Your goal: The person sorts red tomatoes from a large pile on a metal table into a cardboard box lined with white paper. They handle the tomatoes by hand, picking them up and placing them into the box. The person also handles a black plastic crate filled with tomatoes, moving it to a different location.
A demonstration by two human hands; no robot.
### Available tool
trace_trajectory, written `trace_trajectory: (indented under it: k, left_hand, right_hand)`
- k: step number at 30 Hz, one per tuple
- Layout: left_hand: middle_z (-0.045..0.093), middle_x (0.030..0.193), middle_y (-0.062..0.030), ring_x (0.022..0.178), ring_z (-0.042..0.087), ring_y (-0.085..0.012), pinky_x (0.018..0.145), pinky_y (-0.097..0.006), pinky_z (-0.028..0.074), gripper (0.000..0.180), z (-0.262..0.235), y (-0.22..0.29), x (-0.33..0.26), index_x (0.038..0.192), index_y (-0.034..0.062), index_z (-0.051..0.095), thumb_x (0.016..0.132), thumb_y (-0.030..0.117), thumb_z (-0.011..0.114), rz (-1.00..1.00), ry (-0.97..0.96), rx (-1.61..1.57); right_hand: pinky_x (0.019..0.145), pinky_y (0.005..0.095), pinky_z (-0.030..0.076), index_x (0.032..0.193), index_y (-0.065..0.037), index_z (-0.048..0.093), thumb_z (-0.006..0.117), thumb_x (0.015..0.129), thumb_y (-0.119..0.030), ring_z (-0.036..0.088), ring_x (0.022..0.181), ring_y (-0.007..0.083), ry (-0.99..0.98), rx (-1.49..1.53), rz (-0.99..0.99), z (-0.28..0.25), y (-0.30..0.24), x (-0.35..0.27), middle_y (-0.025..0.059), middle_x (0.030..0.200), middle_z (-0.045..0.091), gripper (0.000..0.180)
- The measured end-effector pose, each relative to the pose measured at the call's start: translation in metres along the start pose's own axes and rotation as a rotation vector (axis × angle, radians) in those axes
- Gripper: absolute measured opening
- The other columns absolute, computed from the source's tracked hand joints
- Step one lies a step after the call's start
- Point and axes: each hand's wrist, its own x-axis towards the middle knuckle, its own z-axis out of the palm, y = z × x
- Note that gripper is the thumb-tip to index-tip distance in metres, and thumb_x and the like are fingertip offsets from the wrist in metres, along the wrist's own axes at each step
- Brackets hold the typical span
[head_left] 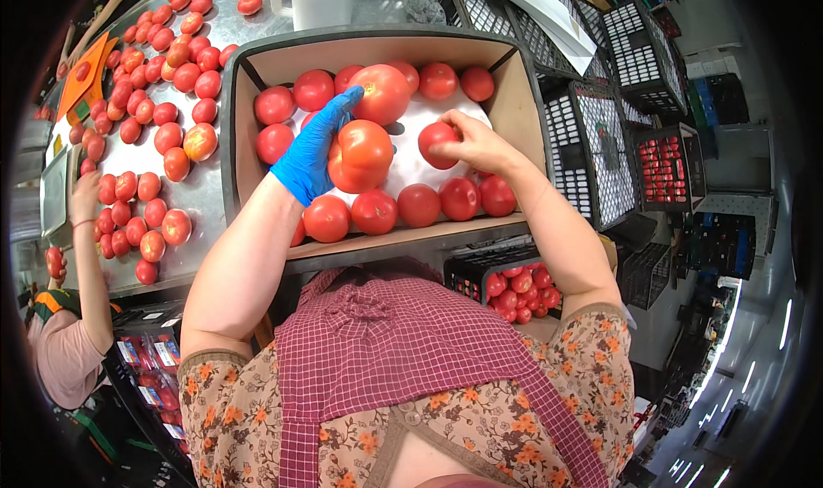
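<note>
Type of place: produce sorting and packing area, of the kind found in a warehouse or market back room.
Work surface: a steel table (201, 192) covered with loose tomatoes (137, 111) in quantity.
Packing unit: a cardboard box (523, 102) with a white liner, partly filled with large tomatoes, set in a dark plastic tray.
Storage: stacks of black plastic crates (600, 145) to the right; one crate (514, 287) below the box holds more tomatoes.
Staffing: a second person (64, 351) works at the same table, on the left.
Building: long ceiling light strips (729, 334) at the lower right, indicating a large hall.
</note>
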Motion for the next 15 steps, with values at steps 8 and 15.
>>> trace_trajectory:
  k: [8, 15]
  left_hand:
    - [0.06, 0.124, -0.0181, 0.101, 0.065, -0.0306, 0.074, -0.043, 0.058, 0.062, 0.012, -0.003, -0.004, 0.135, 0.011, 0.049, 0.091, 0.053, 0.057, -0.032, 0.021, -0.104]
    - [0.06, 0.126, -0.0151, 0.107, 0.063, -0.0358, 0.087, -0.057, 0.052, 0.069, 0.014, -0.003, -0.012, 0.136, 0.0121, 0.048, 0.087, 0.06, 0.058, -0.007, 0.017, -0.153]
  right_hand:
    - [0.05, 0.0321, 0.041, 0.098, -0.006, 0.058, 0.04, 0.091, -0.059, 0.055, 0.058, 0.018, -0.263, 1.135, -0.013, 0.016, -0.05, -0.014, 0.0074, 0.073, 0.059, 0.055]
    - [0.043, 0.0278, 0.033, 0.091, -0.006, 0.058, 0.047, 0.091, -0.034, 0.045, 0.046, 0.0157, 0.123, 1.087, 0.158, 0.043, -0.063, -0.003, 0.0048, 0.065, 0.054, 0.029]
